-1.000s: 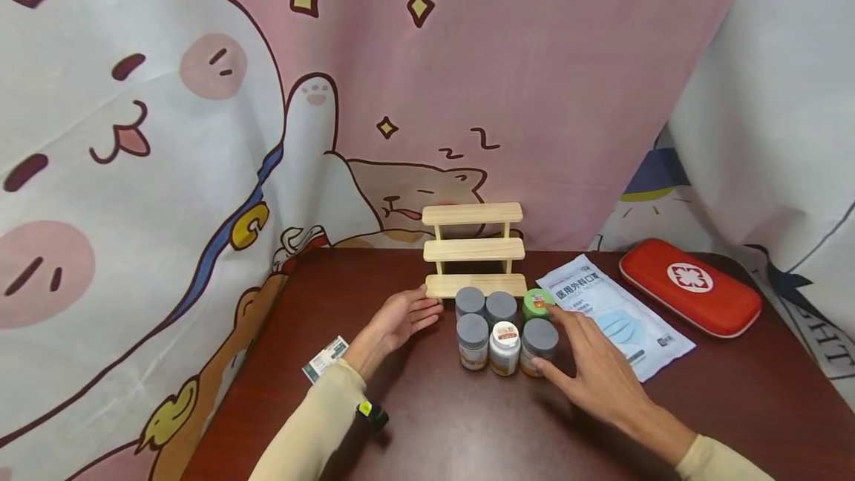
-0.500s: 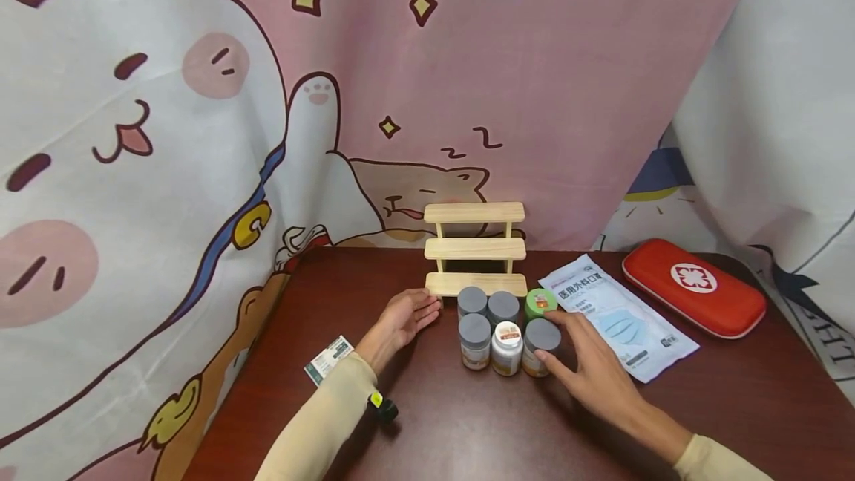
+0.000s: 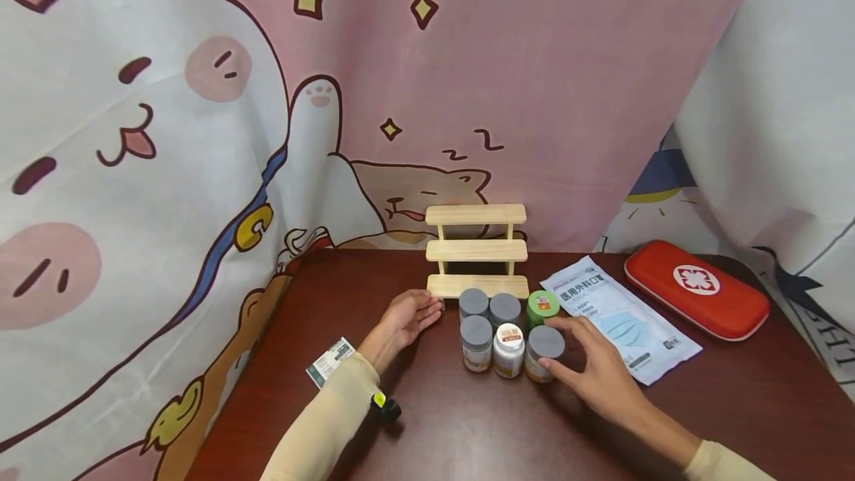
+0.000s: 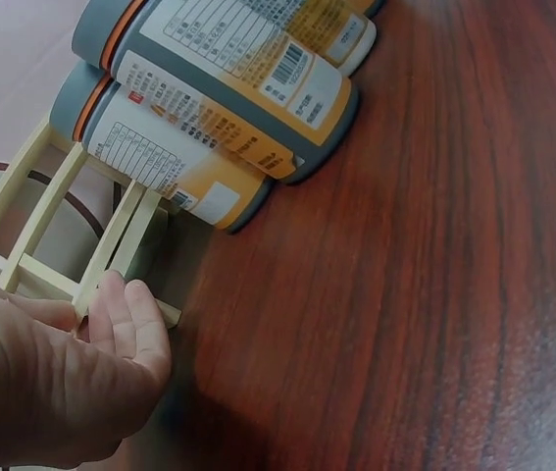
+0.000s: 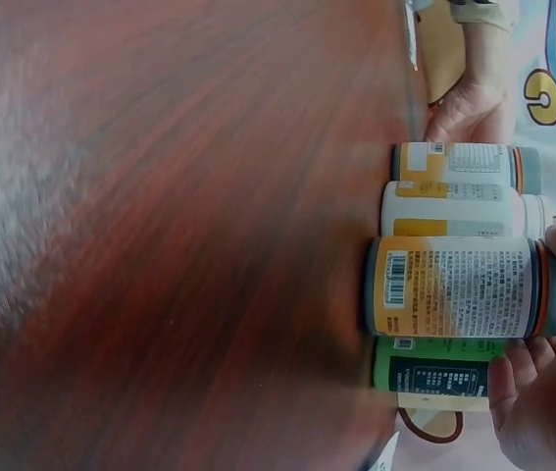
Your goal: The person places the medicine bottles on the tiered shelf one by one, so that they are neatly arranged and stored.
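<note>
The right hand (image 3: 604, 377) grips a grey-lidded cylindrical bottle (image 3: 542, 346); the left hand (image 3: 404, 318) touches a three-tier pale wooden shelf (image 3: 476, 250), grip unclear. All six bottles (image 3: 509, 351) stand grouped toward the surface's (image 3: 481, 429) back edge, none shelved.

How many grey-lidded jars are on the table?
4, all grouped in front of the wooden rack: the back-left jar, the back-middle jar, the front-left jar and the front-right jar. No others show, though one could be hidden.

the dark table (image 3: 441, 429) bears six jars (image 3: 508, 351), a tiered shelf (image 3: 476, 250), mask packet (image 3: 617, 318), red case (image 3: 695, 289) and printed card (image 3: 329, 361).
</note>
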`<state>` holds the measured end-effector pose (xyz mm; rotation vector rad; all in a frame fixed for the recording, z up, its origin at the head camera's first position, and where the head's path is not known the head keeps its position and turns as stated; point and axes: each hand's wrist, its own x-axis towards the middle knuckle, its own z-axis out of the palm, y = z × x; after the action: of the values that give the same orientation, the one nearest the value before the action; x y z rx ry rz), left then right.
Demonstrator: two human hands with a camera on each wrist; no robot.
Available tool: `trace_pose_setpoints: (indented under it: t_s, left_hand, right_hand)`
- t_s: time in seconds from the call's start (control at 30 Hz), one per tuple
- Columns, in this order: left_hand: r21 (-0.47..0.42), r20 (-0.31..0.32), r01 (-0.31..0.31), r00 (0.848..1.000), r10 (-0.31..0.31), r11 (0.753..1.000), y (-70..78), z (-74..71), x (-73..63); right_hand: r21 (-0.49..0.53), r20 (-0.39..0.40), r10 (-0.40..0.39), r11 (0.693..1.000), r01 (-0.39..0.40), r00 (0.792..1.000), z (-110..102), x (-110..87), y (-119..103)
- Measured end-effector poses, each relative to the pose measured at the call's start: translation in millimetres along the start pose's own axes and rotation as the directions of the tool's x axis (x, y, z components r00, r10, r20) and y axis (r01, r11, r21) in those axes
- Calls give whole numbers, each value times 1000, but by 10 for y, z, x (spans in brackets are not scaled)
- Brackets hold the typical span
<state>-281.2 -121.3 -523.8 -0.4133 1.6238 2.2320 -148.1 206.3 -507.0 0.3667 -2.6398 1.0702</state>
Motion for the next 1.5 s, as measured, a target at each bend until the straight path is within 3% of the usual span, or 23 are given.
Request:
trace_pose_setpoints:
  t_s: [0.13,0.27,0.37,0.63,0.87,1.17,1.3,1.5]
  left_hand:
    - [4,7,-2,1000,2,1000,-20,-13,-11]
    - [10,12,-2,1000,2,1000,-45,-33,-5]
    - [9,12,-10,1000,10,1000,-52,-38,-1]
    - [12,33,-14,999,14,1000,-65,-49,30]
    - [54,52,-9,999,6,999,-49,-65,47]
    - [68,59,-13,998,9,998,-23,-85,44]
    - [64,48,-15,999,12,998,-24,-79,28]
    - [57,44,-18,999,15,998,-31,-74,13]
  right_hand:
    - [120,47,31,992,-37,998,-56,-23,-12]
    - [247,99,15,968,-39,995,-148,-21,-52]
    - [286,157,8,957,-53,988,-251,17,-108]
    - [214,297,-4,975,-62,955,-589,197,-307]
    - [94,264,3,995,-29,964,-904,364,-514]
    - [1,255,-4,1000,4,967,-1208,625,-720]
    - [82,298,36,995,-64,954,-1243,769,-708]
    - [220,356,95,958,-183,930,-1216,967,-633]
